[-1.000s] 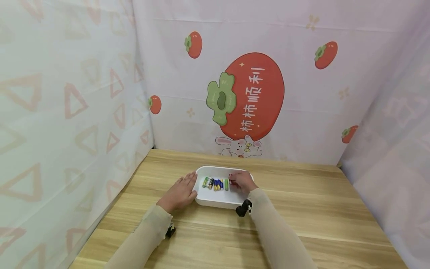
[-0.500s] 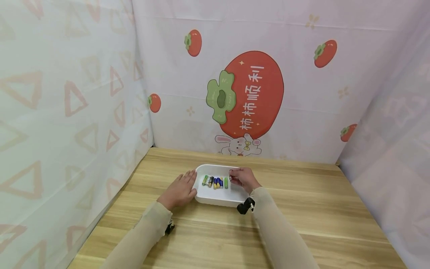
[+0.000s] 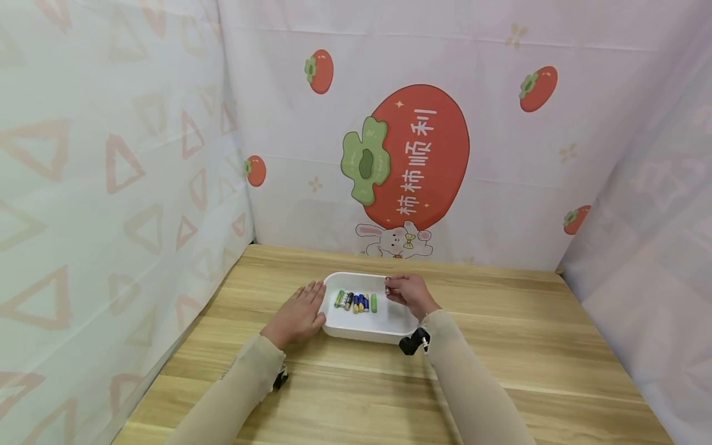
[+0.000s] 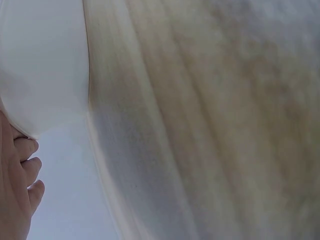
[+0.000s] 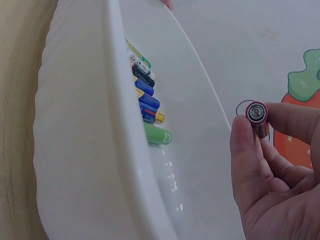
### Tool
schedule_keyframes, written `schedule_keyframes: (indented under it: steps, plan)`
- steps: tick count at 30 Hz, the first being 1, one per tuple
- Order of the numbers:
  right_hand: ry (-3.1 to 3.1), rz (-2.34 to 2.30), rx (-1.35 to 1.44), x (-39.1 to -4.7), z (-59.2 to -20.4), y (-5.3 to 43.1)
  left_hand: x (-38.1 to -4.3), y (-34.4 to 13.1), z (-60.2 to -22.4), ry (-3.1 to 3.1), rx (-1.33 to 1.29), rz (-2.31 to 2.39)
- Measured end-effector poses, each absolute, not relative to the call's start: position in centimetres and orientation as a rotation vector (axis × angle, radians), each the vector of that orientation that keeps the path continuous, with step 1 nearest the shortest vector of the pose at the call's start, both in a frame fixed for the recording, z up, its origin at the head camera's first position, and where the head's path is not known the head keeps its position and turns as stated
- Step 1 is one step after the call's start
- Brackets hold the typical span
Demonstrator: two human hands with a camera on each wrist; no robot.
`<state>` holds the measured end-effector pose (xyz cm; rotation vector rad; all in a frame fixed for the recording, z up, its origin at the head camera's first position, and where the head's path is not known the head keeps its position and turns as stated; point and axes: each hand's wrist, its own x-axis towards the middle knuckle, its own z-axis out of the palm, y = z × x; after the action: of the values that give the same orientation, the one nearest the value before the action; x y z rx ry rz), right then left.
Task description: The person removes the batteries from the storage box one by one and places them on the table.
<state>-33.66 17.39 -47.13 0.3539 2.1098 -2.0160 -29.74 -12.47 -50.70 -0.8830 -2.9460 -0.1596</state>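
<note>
Between thumb and index finger, my right hand (image 3: 410, 294) pinches a small battery (image 5: 257, 113), its end ringed in red, at the right side of a white tray (image 3: 361, 335). A darker bit shows just below that end in the right wrist view. My left hand (image 3: 296, 314) rests on the tray's left rim, fingers fairly straight. Inside the tray lies a row of batteries: a green one (image 5: 158, 135) at the right, blue-and-yellow ones (image 5: 148, 100) in the middle, then a black one (image 5: 143, 75) and green and white ones toward the left.
The tray stands on a wood-grain table (image 3: 356, 383). Behind it hangs a curtain (image 3: 500, 161) printed with persimmons and a rabbit, and more curtains close off the left and right sides.
My right hand has risen slightly and shifted right with the battery, away from the row. The left hand stays at the rim, and the row of batteries keeps its arrangement.
</note>
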Motion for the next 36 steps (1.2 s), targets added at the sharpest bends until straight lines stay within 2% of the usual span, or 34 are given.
schedule_keyframes:
  steps: [36]
  plan:
    - [2.176, -1.971, 0.339, -32.3, -46.0, 21.9, -29.2, -12.1, -50.5, -2.960, -0.873, -0.137]
